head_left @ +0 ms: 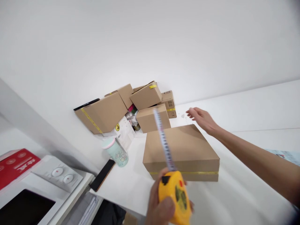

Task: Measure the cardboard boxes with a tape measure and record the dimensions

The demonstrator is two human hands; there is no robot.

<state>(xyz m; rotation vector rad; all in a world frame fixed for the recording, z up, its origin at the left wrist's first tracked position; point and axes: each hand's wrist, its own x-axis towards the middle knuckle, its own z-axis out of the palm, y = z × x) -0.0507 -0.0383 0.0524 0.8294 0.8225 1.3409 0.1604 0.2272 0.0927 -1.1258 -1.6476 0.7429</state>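
Note:
My left hand (pixel 161 204) is wrapped round a yellow tape measure (pixel 175 197) near the bottom edge. Its white blade (pixel 162 139) sticks out and up over a flat cardboard box (pixel 180 150) with a yellow strip along its front side. My right hand (pixel 201 119) hovers beyond the box's far right corner with fingers spread, holding nothing. The blade's tip reaches toward a smaller box (pixel 152 118) behind.
Several cardboard boxes (pixel 105 112) are piled against the white wall at the back. A pale green cup with a pink lid (pixel 116 151) and a dark phone (pixel 102 175) lie left of the flat box. A white machine with a red panel (pixel 35 184) stands at the lower left.

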